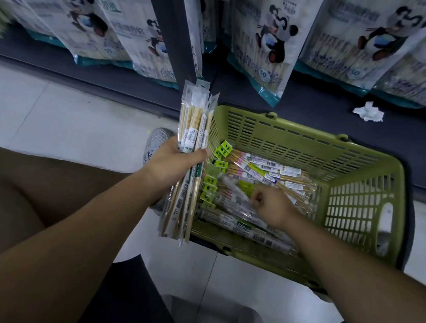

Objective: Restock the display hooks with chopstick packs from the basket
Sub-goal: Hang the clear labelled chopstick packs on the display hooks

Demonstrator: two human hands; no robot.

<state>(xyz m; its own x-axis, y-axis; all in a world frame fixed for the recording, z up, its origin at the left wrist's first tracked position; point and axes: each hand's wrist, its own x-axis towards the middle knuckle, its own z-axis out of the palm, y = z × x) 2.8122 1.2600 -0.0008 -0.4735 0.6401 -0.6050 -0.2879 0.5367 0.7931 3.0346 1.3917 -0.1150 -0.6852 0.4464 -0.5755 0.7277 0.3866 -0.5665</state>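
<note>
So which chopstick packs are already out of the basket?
The bundle gripped by the left hand, outside the basket wall; the other packs lie inside.

One basket [370, 155], two hands [176, 162] [273, 206], one crumpled tissue [368, 111].

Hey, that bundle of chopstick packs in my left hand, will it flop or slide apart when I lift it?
Probably stiff: the bundle of chopstick packs stands straight above and below the left hand. Likely slippery: its clear film looks glossy and the packs sit staggered. Probably light: one hand holds several.
</note>
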